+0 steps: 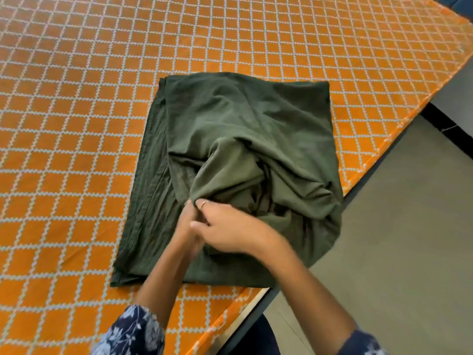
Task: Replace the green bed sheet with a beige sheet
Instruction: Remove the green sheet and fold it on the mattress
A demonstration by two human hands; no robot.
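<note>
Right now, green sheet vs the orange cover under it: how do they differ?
The green sheet is plain, folded and bunched where both hands meet; the orange cover bears a white lattice. The green sheet is a small bundle near the edge; the orange cover lies spread flat across the bed. Both are fabric.

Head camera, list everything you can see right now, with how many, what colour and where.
green sheet: one, dark green, folded into a rough square with its near part bunched, on the bed near the right edge.
bed cover: one, orange with a white lattice, spread over the bed.
floor: grey, right of the bed.
sleeves: two, dark blue floral, bottom of view.
left hand: one, at the bunched fabric, partly under the right hand.
right hand: one, pinching a fold of the green sheet.
</note>
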